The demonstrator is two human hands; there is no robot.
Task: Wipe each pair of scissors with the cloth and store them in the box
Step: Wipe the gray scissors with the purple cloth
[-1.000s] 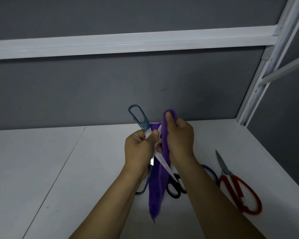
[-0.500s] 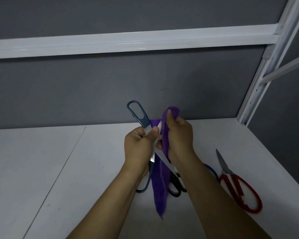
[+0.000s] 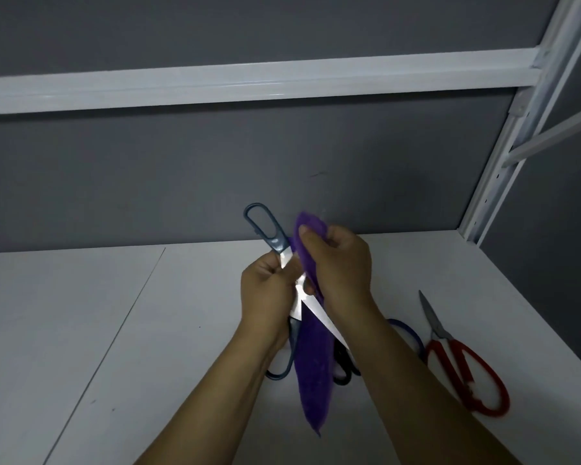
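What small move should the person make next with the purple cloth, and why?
Probably slide the purple cloth down the blade toward its tip: the right hand pinches it near the pivot of the blue-handled scissors, which the left hand grips, and the lower blade shows bare.

Our left hand point(image 3: 265, 297) grips blue scissors point(image 3: 277, 245); our right hand point(image 3: 342, 266) pinches a purple cloth point(image 3: 314, 370). Red scissors point(image 3: 463, 367) lie on the table point(image 3: 81, 330).

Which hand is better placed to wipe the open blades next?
Right. The right hand pinches the cloth against the scissors, while the left hand grips them by the middle.
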